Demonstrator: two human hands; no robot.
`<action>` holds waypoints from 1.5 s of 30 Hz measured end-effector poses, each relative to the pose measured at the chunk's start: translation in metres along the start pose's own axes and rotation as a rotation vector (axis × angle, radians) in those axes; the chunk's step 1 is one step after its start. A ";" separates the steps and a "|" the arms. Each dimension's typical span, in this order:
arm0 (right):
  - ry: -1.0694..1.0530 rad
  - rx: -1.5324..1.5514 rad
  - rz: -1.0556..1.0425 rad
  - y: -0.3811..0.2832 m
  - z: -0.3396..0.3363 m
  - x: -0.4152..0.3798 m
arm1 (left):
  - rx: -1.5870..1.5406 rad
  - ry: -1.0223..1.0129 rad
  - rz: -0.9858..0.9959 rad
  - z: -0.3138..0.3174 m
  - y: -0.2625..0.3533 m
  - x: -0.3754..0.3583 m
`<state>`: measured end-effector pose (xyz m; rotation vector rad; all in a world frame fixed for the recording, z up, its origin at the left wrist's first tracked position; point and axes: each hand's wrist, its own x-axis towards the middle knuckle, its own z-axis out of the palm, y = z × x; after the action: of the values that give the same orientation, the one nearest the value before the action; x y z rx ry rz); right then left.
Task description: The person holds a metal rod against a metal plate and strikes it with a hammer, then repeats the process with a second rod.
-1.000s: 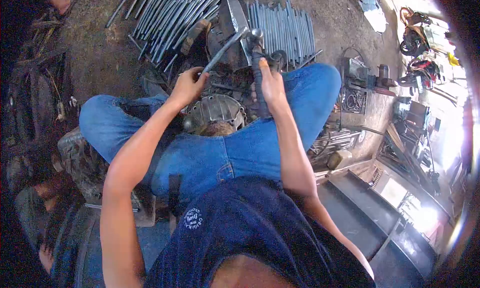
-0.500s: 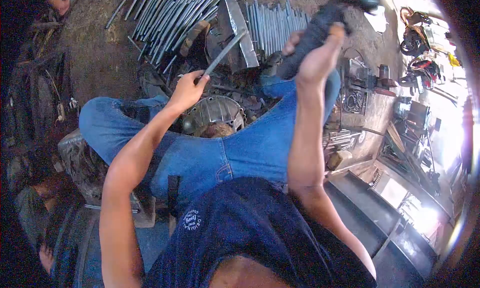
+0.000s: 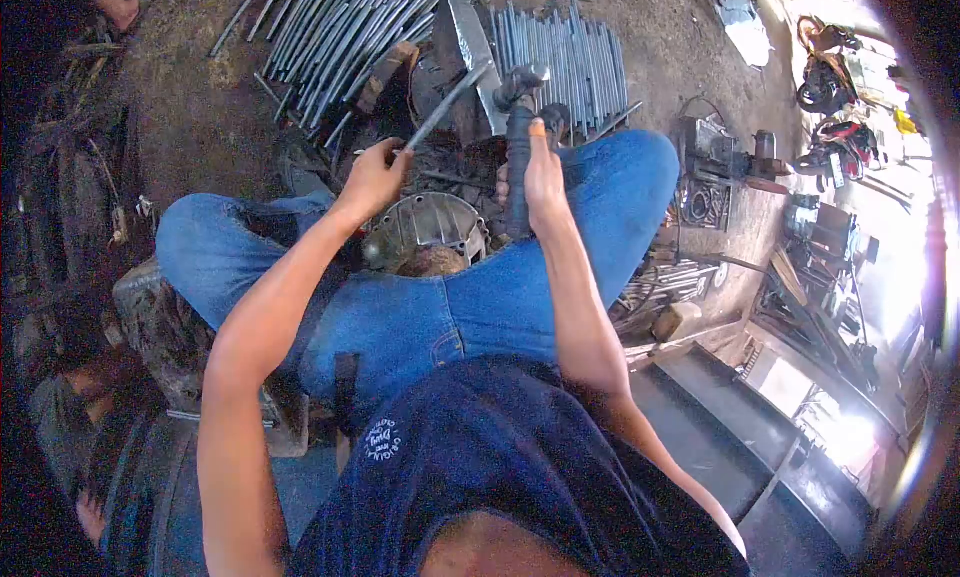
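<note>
A round grey metal casing (image 3: 415,222) lies at six o'clock from the slim grey metal rod (image 3: 446,109) pinched by the left hand's (image 3: 373,185) fingers; the right hand's (image 3: 544,184) wrap a black-handled metal hammer (image 3: 518,162).

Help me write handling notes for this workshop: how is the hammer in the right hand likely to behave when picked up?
The hammer would probably feel head-heavy, since its thick, metal-looking head sits at one end. Its dark, wrapped-looking handle should give the right hand a fairly secure grip. It likely stays stiff: the handle looks straight.
</note>
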<state>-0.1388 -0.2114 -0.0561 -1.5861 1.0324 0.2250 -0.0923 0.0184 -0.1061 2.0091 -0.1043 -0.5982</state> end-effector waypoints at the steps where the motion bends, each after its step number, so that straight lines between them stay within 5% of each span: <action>1: -0.008 -0.005 0.020 0.004 0.003 0.000 | 0.047 0.012 0.024 0.000 0.000 0.000; 4: -0.181 0.301 0.143 -0.036 -0.006 -0.030 | -0.048 -0.068 -0.045 -0.006 0.011 -0.006; 13: 0.006 0.458 -0.594 -0.146 -0.026 -0.058 | 0.113 0.023 0.154 0.004 -0.012 0.006; 17: 0.043 0.066 -0.319 -0.038 0.015 0.041 | 0.029 -0.021 0.009 -0.006 0.011 -0.001; 20: -0.143 0.326 0.024 -0.054 0.015 -0.006 | 0.055 -0.057 -0.074 -0.014 0.029 -0.001; 23: -0.129 0.284 -0.009 -0.070 -0.002 -0.038 | -0.018 -0.036 -0.016 0.000 -0.008 0.003; 25: -0.108 0.241 -0.059 -0.063 -0.009 -0.045 | -0.100 -0.211 -0.119 -0.006 0.000 0.006; 33: -0.153 0.327 0.095 -0.029 -0.002 -0.033 | 0.039 -0.065 0.025 0.003 -0.029 0.009; 35: -0.133 0.287 0.010 -0.050 -0.013 -0.033 | -0.072 -0.178 -0.134 -0.003 -0.002 0.001; 36: -0.105 0.283 -0.073 -0.074 -0.019 -0.045 | 0.075 -0.038 0.182 0.007 -0.023 0.007; 41: 0.071 0.372 -0.567 -0.160 -0.043 -0.079 | 0.061 -0.070 -0.021 -0.002 -0.005 0.004; 45: 0.048 0.408 -0.610 -0.155 -0.032 -0.064 | 0.110 -0.048 0.053 -0.002 -0.007 0.008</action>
<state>-0.0786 -0.2175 0.1038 -1.4544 0.5416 -0.4175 -0.0860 0.0213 -0.1145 2.0921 -0.2237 -0.6183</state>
